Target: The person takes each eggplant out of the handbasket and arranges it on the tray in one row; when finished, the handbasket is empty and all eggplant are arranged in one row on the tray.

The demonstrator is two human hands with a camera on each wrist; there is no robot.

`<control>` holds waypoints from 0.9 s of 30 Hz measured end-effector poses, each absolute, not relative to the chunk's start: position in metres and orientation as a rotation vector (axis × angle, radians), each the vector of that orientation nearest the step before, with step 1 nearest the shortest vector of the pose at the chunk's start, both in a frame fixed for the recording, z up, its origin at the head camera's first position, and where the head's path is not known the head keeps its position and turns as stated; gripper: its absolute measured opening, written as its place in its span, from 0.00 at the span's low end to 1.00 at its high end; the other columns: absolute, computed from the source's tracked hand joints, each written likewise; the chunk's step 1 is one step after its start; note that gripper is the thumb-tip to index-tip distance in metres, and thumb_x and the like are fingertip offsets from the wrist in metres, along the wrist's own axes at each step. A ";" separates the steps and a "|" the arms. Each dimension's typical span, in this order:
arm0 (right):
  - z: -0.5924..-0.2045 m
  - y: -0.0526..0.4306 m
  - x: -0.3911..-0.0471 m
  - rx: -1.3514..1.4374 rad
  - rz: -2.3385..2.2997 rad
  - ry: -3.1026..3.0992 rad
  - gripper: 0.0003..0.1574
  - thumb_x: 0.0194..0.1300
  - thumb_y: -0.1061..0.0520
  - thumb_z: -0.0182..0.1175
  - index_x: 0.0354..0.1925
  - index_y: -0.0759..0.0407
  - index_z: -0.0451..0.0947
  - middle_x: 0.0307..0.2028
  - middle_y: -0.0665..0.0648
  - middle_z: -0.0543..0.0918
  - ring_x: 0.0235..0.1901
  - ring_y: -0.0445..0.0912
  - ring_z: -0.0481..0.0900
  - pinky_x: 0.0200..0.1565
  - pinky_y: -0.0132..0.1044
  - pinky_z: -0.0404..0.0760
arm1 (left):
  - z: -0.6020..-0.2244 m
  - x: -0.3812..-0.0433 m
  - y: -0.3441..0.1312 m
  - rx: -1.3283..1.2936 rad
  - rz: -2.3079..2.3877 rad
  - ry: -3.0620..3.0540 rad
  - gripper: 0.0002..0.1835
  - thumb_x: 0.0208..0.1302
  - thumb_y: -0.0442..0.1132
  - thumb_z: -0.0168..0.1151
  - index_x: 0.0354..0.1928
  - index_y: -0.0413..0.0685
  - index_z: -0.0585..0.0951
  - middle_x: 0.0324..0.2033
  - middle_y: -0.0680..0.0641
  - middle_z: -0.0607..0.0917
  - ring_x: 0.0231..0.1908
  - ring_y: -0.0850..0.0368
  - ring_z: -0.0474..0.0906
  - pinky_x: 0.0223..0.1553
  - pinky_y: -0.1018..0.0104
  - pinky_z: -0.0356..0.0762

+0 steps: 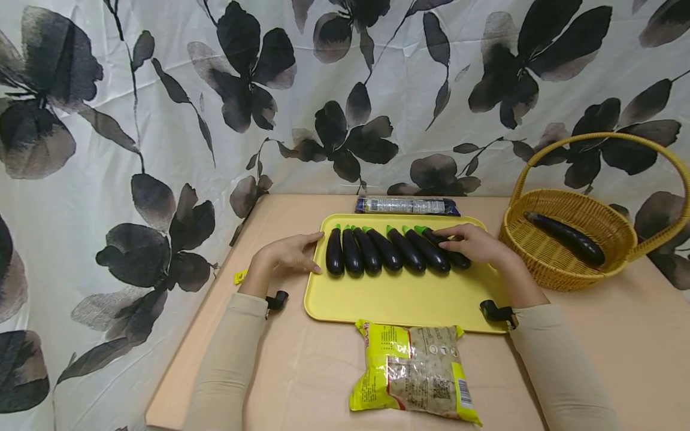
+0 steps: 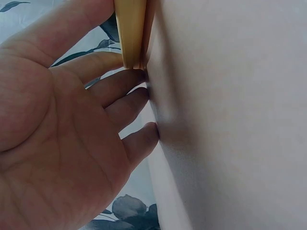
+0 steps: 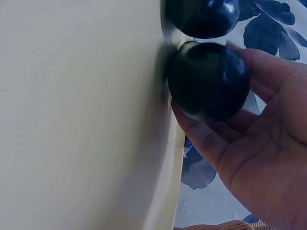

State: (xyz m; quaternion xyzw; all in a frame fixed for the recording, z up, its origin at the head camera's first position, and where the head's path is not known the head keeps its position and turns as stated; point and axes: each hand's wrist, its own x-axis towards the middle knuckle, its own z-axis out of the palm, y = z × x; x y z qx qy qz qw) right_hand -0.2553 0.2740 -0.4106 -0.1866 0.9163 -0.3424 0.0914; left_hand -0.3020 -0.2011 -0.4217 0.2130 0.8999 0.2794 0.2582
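Several dark purple eggplants [image 1: 383, 246] with green tips lie side by side on a yellow tray [image 1: 372, 305]. My right hand [image 1: 474, 240] holds the rightmost eggplant [image 3: 208, 81], thumb on one side and fingers on the other. In the right wrist view its round end sits close to the tray surface, and a neighbouring eggplant [image 3: 206, 17] is beside it. At the tray's left rim rests my left hand [image 1: 288, 252], thumb and index finger against the edge. The left wrist view shows its relaxed fingers [image 2: 127, 106] reaching down to the tabletop.
A wicker basket [image 1: 566, 272] with a tall handle stands right of the tray, one eggplant [image 1: 566, 236] inside. A yellow bag [image 1: 412, 371] lies in front of the tray, and a dark blue package [image 1: 406, 206] behind it. Floral fabric [image 1: 334, 78] hangs beyond the table.
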 end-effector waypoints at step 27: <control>-0.389 0.270 -0.242 -0.584 -0.941 2.871 0.28 0.78 0.53 0.59 0.71 0.60 0.75 0.66 0.69 0.78 0.61 0.63 0.78 0.58 0.59 0.81 | -0.422 -0.302 -0.202 0.565 0.758 2.441 0.62 0.54 0.53 0.82 0.84 0.52 0.53 0.83 0.45 0.53 0.83 0.45 0.43 0.83 0.47 0.44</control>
